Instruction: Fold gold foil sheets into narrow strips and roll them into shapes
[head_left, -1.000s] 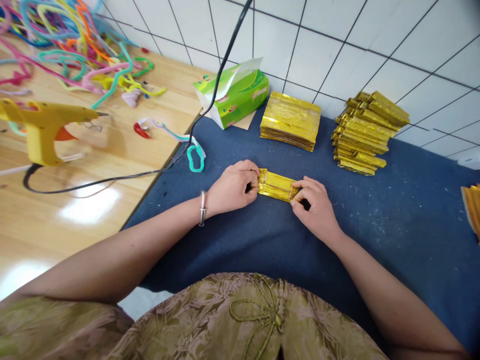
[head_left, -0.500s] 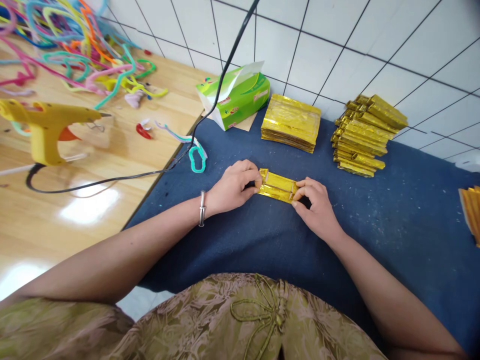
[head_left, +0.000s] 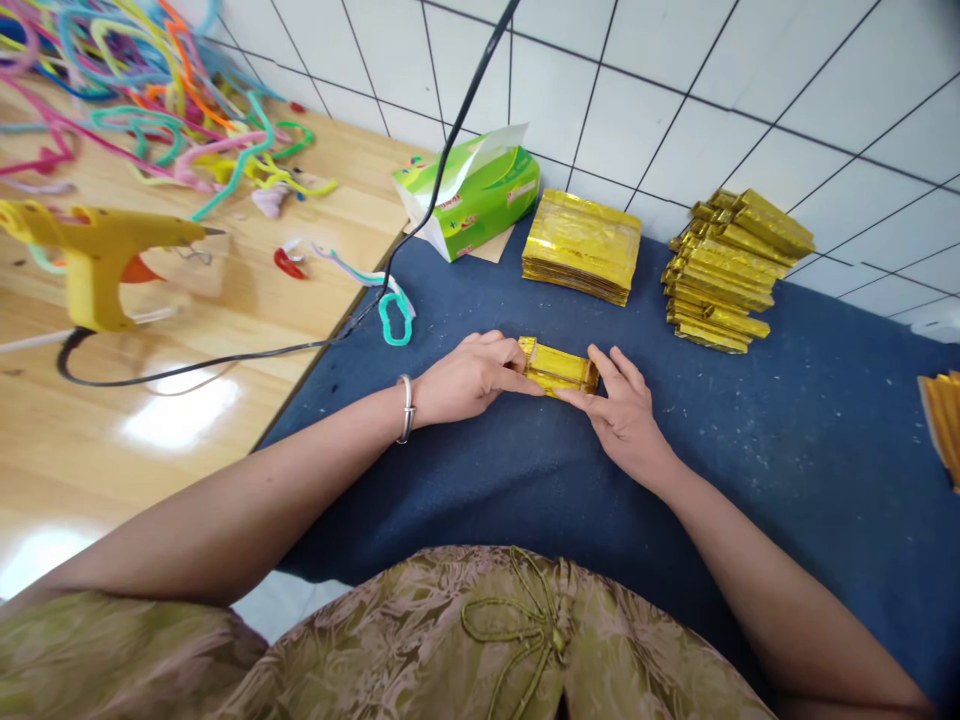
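Note:
A small folded gold foil paper [head_left: 559,366] lies on the blue cloth [head_left: 787,440] in front of me. My left hand [head_left: 469,378], with a silver bangle on its wrist, is closed on the paper's left end, thumb along the near edge. My right hand [head_left: 621,412] holds the right end, its thumb pressed along the near edge and its fingers stretched up beside the paper. Behind lie a flat stack of gold sheets [head_left: 583,245] and a pile of folded gold pieces [head_left: 731,270].
A green tissue pack [head_left: 472,195] stands at the cloth's far left corner. On the wooden table to the left are a yellow glue gun [head_left: 97,255] with a black cable [head_left: 225,352] and many coloured pipe cleaners [head_left: 150,90]. More gold paper [head_left: 943,420] shows at the right edge.
The folded paper looks shorter than before. My right hand's fingers have uncurled and stretched out, and both thumbs have slid inward along the near edge.

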